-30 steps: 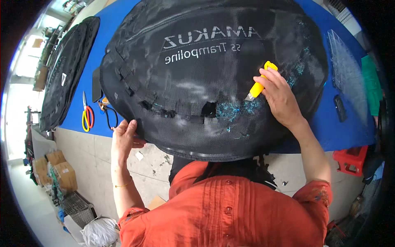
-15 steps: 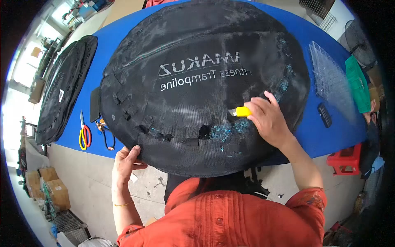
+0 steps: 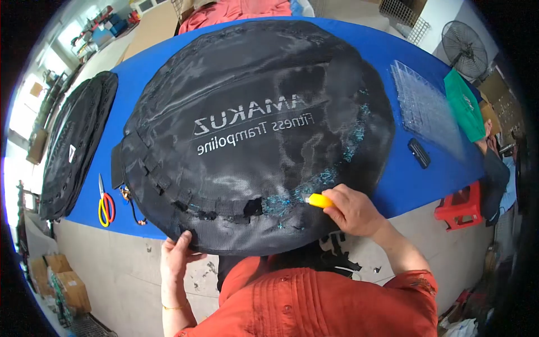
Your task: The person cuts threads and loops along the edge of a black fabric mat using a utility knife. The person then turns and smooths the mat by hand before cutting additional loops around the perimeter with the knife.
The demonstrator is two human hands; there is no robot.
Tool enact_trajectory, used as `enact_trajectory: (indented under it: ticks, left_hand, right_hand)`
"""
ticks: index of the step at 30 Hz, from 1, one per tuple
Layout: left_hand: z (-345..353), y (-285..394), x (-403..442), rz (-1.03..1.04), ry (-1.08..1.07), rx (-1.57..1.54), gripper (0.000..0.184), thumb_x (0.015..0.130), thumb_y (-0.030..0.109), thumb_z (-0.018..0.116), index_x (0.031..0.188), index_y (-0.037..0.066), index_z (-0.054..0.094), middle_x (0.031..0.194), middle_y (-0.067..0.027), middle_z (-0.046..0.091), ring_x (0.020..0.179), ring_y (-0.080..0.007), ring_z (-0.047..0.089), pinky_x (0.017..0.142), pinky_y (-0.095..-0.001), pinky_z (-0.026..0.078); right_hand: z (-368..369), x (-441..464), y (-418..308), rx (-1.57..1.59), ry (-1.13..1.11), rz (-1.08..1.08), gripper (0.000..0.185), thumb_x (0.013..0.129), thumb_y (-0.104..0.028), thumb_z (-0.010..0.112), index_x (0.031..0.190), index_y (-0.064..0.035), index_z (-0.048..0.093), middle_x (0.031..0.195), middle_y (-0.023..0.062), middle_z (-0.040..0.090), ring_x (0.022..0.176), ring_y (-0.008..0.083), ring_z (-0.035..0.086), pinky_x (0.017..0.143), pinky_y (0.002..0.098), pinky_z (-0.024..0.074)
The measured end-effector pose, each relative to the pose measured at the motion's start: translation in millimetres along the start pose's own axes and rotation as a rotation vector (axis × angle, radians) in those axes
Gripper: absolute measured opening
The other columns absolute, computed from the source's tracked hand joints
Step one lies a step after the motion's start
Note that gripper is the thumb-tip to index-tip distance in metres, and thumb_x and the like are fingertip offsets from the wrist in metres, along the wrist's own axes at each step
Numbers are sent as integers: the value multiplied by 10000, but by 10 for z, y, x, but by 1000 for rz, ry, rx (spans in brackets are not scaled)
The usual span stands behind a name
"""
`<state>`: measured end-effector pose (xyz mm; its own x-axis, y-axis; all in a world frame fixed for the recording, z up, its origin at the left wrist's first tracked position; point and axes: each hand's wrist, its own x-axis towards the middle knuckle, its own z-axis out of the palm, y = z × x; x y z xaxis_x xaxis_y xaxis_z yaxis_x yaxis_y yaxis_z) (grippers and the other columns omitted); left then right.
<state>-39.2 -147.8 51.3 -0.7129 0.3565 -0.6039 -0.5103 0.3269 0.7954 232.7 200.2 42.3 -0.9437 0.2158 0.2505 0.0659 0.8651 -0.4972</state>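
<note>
A large round black trampoline mat [image 3: 247, 168] lies on the blue table, its white print mirrored. My left hand [image 3: 178, 253] pinches the mat's near left edge between thumb and fingers. In my right hand [image 3: 355, 212] is a yellow utility knife [image 3: 320, 200], its blade pointing left over the near right part of the mat. Frayed blue threads [image 3: 278, 206] show beside the blade; whether it touches them I cannot tell. Dark strap tabs and a torn-looking black patch [image 3: 253, 208] run along the near left curve.
Red-and-yellow scissors [image 3: 105, 206] lie left, near a stack of black mats [image 3: 76, 146]. Clear plastic trays [image 3: 424, 112] and a black object [image 3: 419, 153] are at right. A red stool [image 3: 459, 206] stands beyond the table's right edge, near another person's arm [image 3: 483, 145].
The view has shifted, so mat and table appear lower and further left. My right hand has brought the knife nearer to the blue threads. My left hand keeps its hold on the edge.
</note>
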Motion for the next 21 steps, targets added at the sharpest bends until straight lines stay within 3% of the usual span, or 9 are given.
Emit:
enact_trajectory:
  ticks: [4, 9, 13, 17, 21]
  left_hand:
    - [252, -16, -83, 5, -63, 15, 255, 993, 126, 609, 1126, -87, 652, 934, -172, 719, 690, -255, 723, 540, -343, 654]
    - [247, 17, -63, 74, -96, 79, 247, 995, 103, 604, 1144, -90, 645, 961, -170, 723, 710, -246, 725, 562, -344, 654]
    - [311, 143, -97, 189, -51, 92, 267, 993, 116, 615, 1170, -84, 637, 989, -145, 725, 743, -221, 726, 564, -333, 642]
    - [390, 109, 46, 276, -2, -71, 199, 972, 97, 651, 1025, -94, 632, 948, -173, 715, 737, -240, 726, 553, -351, 643]
    - [160, -21, 190, 335, -149, -100, 192, 982, 88, 638, 1068, -84, 634, 943, -170, 721, 713, -259, 729, 573, -362, 647]
  right_hand:
    - [-16, -61, -76, -36, 10, -17, 453, 862, -304, 761, 1197, -59, 582, 968, 117, 576, 799, 313, 635, 680, 400, 533]
    - [27, -69, -66, -132, 34, -20, 507, 862, -337, 751, 1237, -49, 569, 1008, 116, 567, 828, 302, 622, 723, 392, 524]
    - [128, -105, -20, -184, 85, -63, 501, 867, -330, 745, 1244, -53, 567, 1006, 120, 567, 820, 301, 620, 714, 390, 520]
    - [277, -122, -161, -228, 174, -70, 409, 858, -286, 744, 1165, -64, 590, 961, 113, 569, 800, 302, 629, 690, 402, 518]
    - [397, 26, -268, -250, 139, -23, 343, 841, -220, 751, 1110, -54, 619, 930, 125, 593, 811, 329, 634, 706, 422, 517]
